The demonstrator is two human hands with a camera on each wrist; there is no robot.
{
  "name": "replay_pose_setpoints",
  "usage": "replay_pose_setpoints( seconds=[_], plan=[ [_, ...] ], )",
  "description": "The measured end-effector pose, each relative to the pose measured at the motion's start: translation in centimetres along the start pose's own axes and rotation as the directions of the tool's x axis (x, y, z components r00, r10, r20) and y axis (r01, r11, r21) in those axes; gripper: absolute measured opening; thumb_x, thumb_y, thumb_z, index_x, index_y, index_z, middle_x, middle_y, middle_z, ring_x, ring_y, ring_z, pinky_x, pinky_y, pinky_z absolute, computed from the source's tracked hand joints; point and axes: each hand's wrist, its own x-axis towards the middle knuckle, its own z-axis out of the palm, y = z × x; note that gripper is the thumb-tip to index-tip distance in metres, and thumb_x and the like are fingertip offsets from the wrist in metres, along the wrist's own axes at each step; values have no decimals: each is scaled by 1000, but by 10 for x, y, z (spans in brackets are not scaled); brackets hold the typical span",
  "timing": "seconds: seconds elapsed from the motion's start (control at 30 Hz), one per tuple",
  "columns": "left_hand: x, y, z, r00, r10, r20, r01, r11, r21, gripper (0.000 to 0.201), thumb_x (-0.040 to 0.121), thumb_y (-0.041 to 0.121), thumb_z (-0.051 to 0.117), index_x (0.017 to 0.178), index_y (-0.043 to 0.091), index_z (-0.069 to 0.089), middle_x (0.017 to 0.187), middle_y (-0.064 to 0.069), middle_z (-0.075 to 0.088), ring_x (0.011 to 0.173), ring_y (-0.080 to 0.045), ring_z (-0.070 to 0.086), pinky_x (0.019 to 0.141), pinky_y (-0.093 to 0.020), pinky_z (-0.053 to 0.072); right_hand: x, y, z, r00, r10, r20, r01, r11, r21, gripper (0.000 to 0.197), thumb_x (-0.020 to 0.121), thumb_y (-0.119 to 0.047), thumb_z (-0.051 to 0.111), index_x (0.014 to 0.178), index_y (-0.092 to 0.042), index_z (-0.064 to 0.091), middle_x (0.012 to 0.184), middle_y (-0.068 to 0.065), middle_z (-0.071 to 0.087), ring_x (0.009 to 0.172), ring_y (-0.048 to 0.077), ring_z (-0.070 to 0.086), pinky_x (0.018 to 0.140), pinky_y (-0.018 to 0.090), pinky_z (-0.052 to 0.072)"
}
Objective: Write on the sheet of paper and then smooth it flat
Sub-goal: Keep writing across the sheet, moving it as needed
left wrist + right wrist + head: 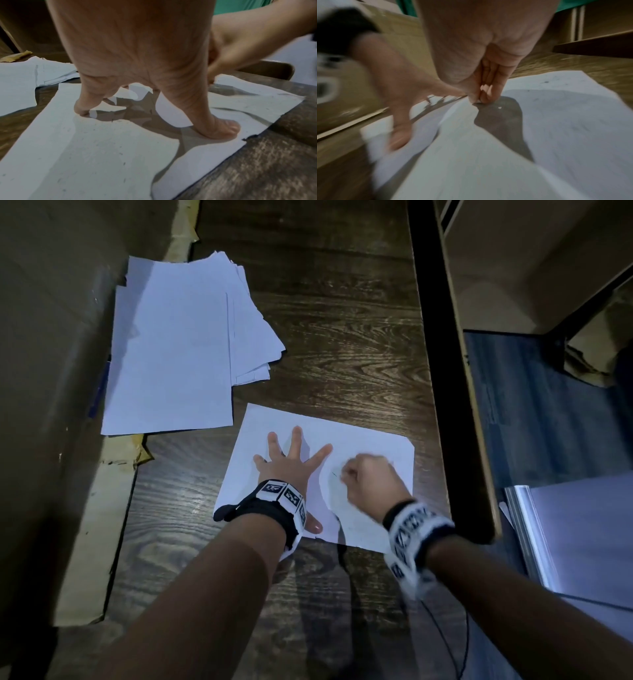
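Observation:
A white sheet of paper [373, 446] lies tilted on the dark wooden table [342, 320], with a ripple near its front edge. My left hand [291, 457] rests on the sheet's left half, fingers spread and straight; the left wrist view shows its fingertips [228, 128] pressing the sheet [102, 155]. My right hand [370, 481] sits on the right half, curled tight. In the right wrist view its bunched fingers [489, 88] pinch what looks like a short pen; only a pale tip [477, 101] shows, touching the sheet [565, 121]. A faint green mark [334, 474] lies beside the hand.
A loose stack of white sheets [178, 344] lies at the back left, partly on cardboard [96, 525]. A big cardboard box [51, 354] stands along the left. The table's right edge [433, 371] runs close to the sheet; beyond it are shelves and more paper [582, 525].

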Motion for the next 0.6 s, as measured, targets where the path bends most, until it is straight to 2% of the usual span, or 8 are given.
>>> replay_pose_setpoints(
  seconds=[0.13,0.2,0.27,0.33,0.43,0.5,0.57,0.6],
  plan=[
    [0,1,-1,1000,-13,22,13,1000,-10,155,52,71,88,148,51,-31,157,-8,-44,146,-54,-24,115,-70,23,43,1,-10,982,154,-113,-143,985,99,13,88,-15,59,84,-13,71,86,5,68,78,25,65,71,34,58],
    [0,1,-2,999,-21,27,21,1000,-3,158,52,73,88,149,46,-33,158,-8,-43,147,-53,-23,115,-69,25,24,-3,-1,986,131,-104,-119,986,113,13,88,-16,58,83,-13,71,85,5,68,78,24,65,72,34,57],
    [1,3,-3,999,-31,32,31,999,8,160,51,74,87,150,41,-35,158,-8,-43,147,-52,-23,115,-68,25,-7,-10,7,999,42,-17,-41,995,93,14,89,-18,58,83,-14,70,86,2,67,78,22,64,73,35,56],
    [2,4,-4,999,-35,39,35,999,12,160,52,74,86,150,40,-35,159,-8,-42,147,-52,-23,115,-68,25,-8,-14,3,999,12,37,-15,996,83,13,90,-20,59,85,-15,70,88,1,67,79,20,63,74,36,56],
    [1,3,-3,999,-42,29,41,999,9,162,50,75,87,151,39,-34,160,-7,-39,148,-51,-21,115,-69,25,39,-14,-12,994,101,-38,-98,993,71,14,89,-19,60,84,-12,71,84,5,68,76,24,65,70,35,58],
    [0,3,-1,998,-53,21,53,999,-2,165,47,76,87,152,35,-34,161,-4,-38,149,-49,-22,115,-69,24,62,-17,-18,985,160,-60,-153,983,97,17,87,-13,59,77,-5,70,75,13,67,68,29,64,60,31,55],
    [-1,3,-1,998,-59,18,59,998,-1,166,48,76,87,152,31,-34,161,-2,-38,149,-48,-22,115,-69,24,60,-20,-14,983,168,-72,-161,982,101,19,85,-9,57,68,-2,65,67,13,63,61,29,60,57,30,52],
    [-2,3,-3,998,-60,20,60,998,1,166,48,75,87,152,30,-35,161,-3,-38,150,-48,-22,115,-68,25,51,-21,-11,985,160,-58,-154,984,88,18,85,-10,57,70,-4,65,71,10,65,64,27,61,61,31,55]
  ],
)
